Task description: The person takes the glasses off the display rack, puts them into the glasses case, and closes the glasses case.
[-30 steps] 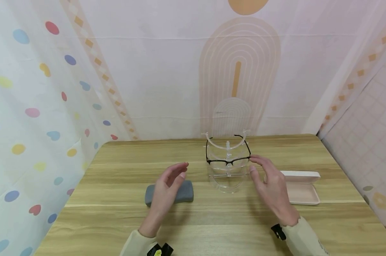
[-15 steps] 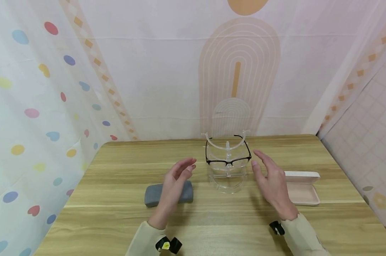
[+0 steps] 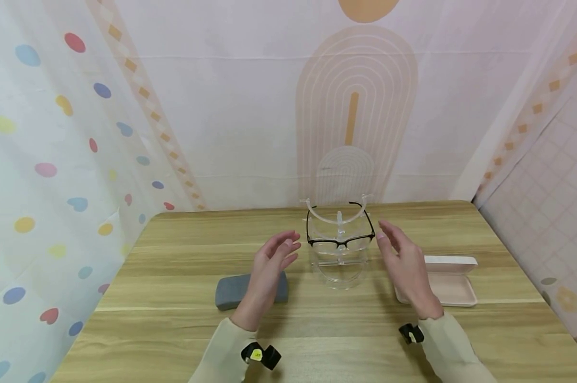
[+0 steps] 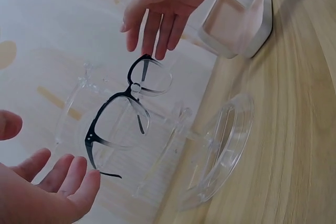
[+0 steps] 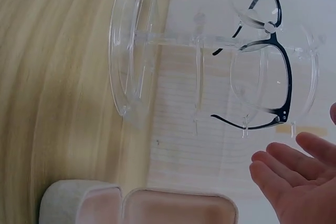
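wood-grain tabletop [image 3: 173, 340] | arch-print cloth [image 3: 240, 117] behind | dotted cloth [image 3: 30, 138] left

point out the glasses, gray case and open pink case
Glasses [image 5: 273, 39]: right wrist view, on the black bridge
Gray case [image 3: 231, 292]: head view, left end of top
Open pink case [image 3: 448, 290]: head view, inside floor

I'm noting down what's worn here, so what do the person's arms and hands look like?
The left hand and right hand are bare, without gloves, emerging from cream sleeves. A small black wrist device sits near each sleeve's end; the left one shows a yellow patch.
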